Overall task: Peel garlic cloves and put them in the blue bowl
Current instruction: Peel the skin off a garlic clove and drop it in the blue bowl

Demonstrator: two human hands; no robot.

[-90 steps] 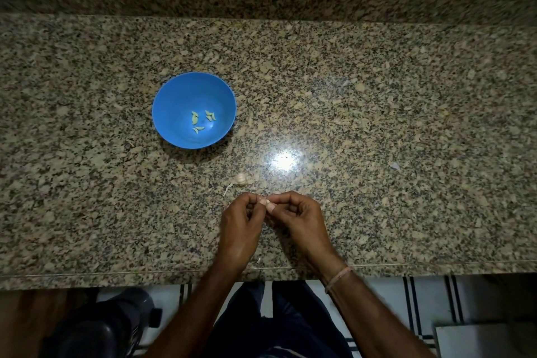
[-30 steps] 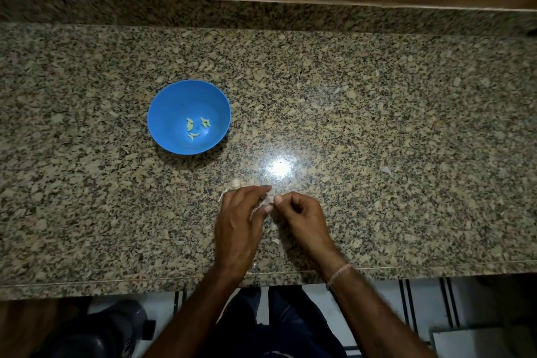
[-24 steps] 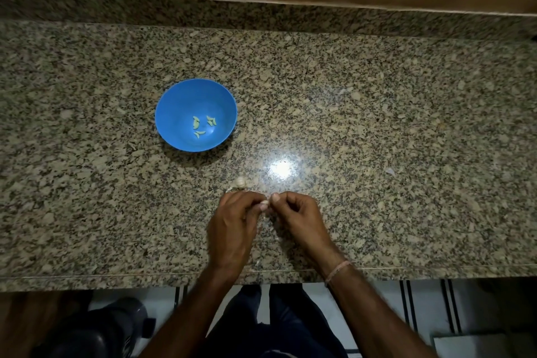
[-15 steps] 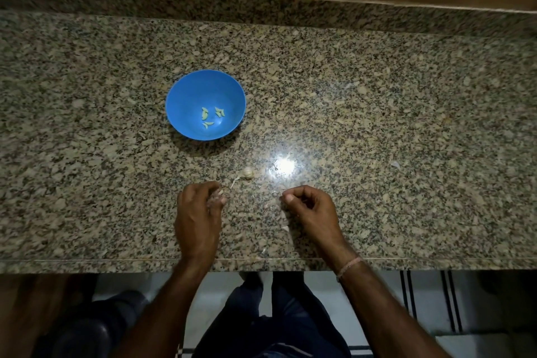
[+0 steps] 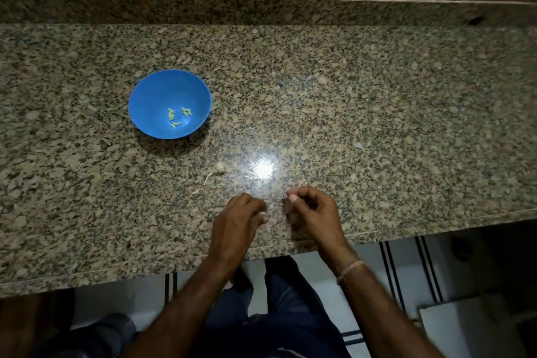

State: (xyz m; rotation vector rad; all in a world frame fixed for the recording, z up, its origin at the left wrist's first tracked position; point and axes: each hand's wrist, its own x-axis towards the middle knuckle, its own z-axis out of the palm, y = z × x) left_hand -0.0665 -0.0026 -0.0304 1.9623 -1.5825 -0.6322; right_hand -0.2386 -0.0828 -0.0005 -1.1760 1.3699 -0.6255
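Three peeled cloves (image 5: pixel 171 115) in one blue bowl (image 5: pixel 157 93); left hand (image 5: pixel 236 221) and right hand (image 5: pixel 315 212) curled (holding what, I cannot tell).

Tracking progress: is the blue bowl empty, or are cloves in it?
Not empty. The blue bowl holds a few small pale peeled cloves on its bottom; it stands upright.

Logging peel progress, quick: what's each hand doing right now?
Left hand: fingers curled, contents cannot be told.
Right hand: thumb and forefinger pinched, contents cannot be told.
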